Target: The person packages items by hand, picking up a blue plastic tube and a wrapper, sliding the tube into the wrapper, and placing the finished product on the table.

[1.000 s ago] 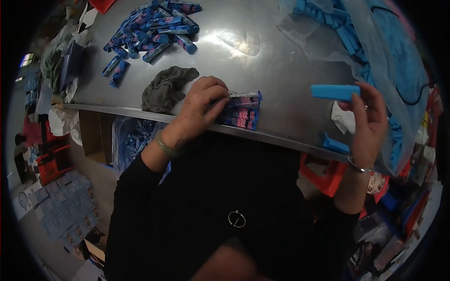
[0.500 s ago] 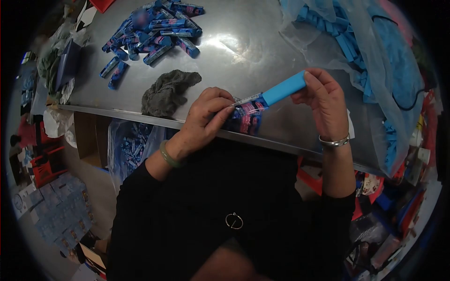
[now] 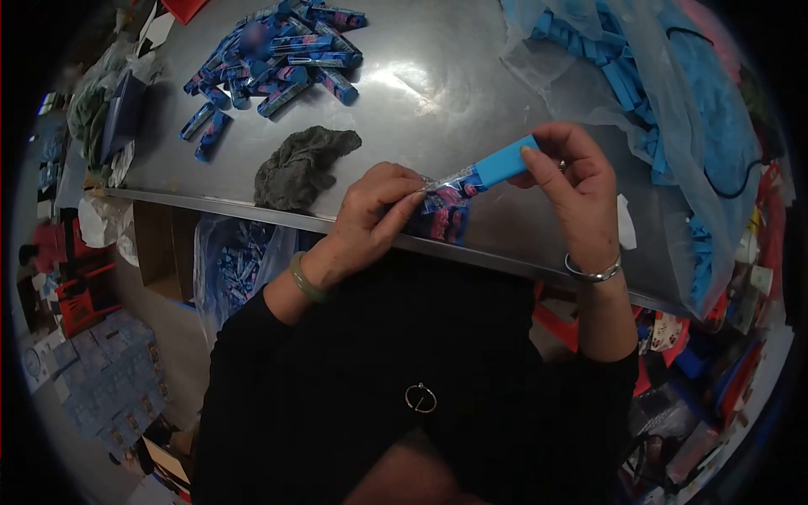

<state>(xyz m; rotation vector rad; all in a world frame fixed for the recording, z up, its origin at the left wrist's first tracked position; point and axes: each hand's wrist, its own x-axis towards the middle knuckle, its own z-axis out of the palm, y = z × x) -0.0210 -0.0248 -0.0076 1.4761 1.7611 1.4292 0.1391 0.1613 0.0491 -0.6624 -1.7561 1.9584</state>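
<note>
My left hand (image 3: 374,206) pinches one end of a printed plastic sleeve (image 3: 457,183) in blue and pink, near the table's front edge. A plain light-blue block (image 3: 505,162) sits partly inside the sleeve's other end. My right hand (image 3: 581,185) grips the block's outer end between thumb and fingers. Under the sleeve lie more printed sleeves (image 3: 444,225), partly covered by my left hand. A dark grey cloth (image 3: 295,168) lies crumpled to the left of my left hand.
Several wrapped blue blocks (image 3: 290,63) are heaped at the back left of the metal table (image 3: 421,126). On the right, a clear plastic bag (image 3: 581,93) holds plain light-blue blocks. Below the front edge, another bag (image 3: 244,261) contains small blue pieces beside a cardboard box (image 3: 160,252).
My right hand has moved left and slightly down, pushing the block deeper into the sleeve; less of it shows. My left hand has stayed nearly in place.
</note>
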